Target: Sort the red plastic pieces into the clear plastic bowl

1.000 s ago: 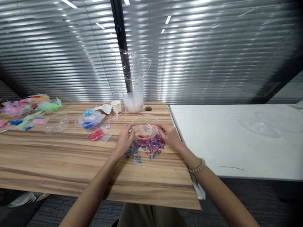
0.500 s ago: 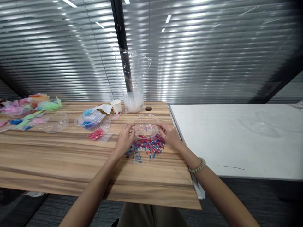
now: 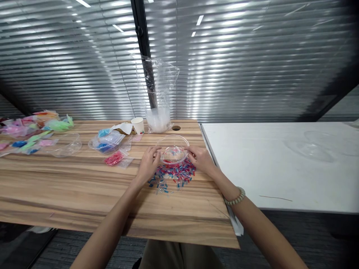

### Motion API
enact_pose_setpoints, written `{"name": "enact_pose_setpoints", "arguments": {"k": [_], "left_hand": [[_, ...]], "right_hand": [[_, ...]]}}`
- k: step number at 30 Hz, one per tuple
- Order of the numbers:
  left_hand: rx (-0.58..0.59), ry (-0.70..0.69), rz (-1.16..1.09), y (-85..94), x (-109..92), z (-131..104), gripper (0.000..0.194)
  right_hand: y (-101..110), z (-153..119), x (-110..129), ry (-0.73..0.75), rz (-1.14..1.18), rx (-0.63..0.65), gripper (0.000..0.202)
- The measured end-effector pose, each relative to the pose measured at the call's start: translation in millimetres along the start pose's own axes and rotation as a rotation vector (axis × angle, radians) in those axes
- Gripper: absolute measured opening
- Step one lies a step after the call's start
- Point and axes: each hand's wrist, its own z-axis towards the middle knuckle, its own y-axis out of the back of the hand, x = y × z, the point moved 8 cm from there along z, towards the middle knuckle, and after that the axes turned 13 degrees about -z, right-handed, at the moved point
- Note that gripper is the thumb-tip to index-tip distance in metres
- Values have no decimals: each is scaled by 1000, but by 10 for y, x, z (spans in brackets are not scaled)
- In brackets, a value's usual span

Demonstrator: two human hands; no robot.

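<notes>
Between my two hands is a clear round plastic container (image 3: 173, 163), its far part rising like a second clear ring. My left hand (image 3: 148, 163) pinches its left side, thumb and fingers closed at the edge. My right hand (image 3: 201, 160), below a beaded bracelet (image 3: 236, 197), grips the right side the same way. Right in front of the container and partly under it spreads a pile of short red, blue and clear tube pieces (image 3: 179, 172). Some of these pieces show through the clear plastic, so I cannot tell whether any lie inside.
Left of my hands are a small bag of red pieces (image 3: 113, 158), a clear dish with blue bags (image 3: 104, 146) and a paper cup (image 3: 137, 126). A tall clear bag (image 3: 158, 119) stands behind. Colourful bags (image 3: 57, 124) lie far left; a white table (image 3: 246, 164) adjoins on the right.
</notes>
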Motion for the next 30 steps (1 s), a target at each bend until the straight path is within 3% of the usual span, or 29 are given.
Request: {"name": "enact_pose_setpoints", "arguments": {"k": [30], "left_hand": [[-23,-25,-15,39,-31,12,24]], "right_hand": [[-17,-10,-15,7,-22,-6,27]]}}
